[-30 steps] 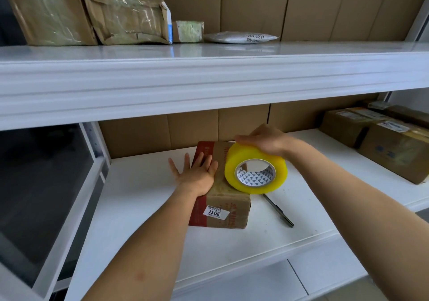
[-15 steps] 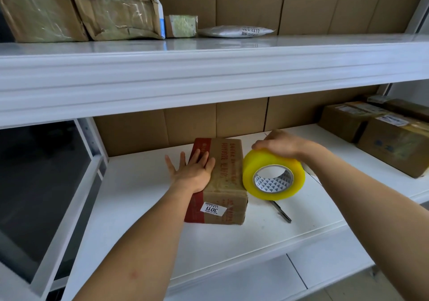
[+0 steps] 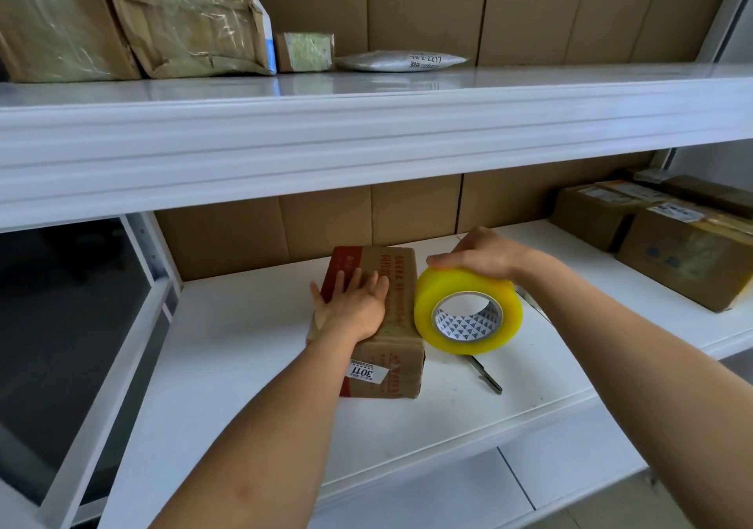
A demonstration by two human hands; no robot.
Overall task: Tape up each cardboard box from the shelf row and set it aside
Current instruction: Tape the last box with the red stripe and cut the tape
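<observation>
A small brown cardboard box (image 3: 401,349) with a red left side and a white "3011" sticker lies on the white middle shelf (image 3: 244,365). My left hand (image 3: 354,304) presses flat on its top with straight fingers. My right hand (image 3: 485,255) grips a large roll of yellow packing tape (image 3: 468,312) from above, just right of the box and close to its right side. The roll's open core faces me.
A dark pen-like tool (image 3: 485,373) lies on the shelf under the roll. Several taped boxes (image 3: 684,259) stand at the shelf's right end. The upper shelf (image 3: 366,120) holds wrapped parcels (image 3: 187,31) and a grey mailer bag (image 3: 399,59).
My right hand has carried the tape roll off the box top, rightward and down beside the box. My left hand has stayed flat on the box.
</observation>
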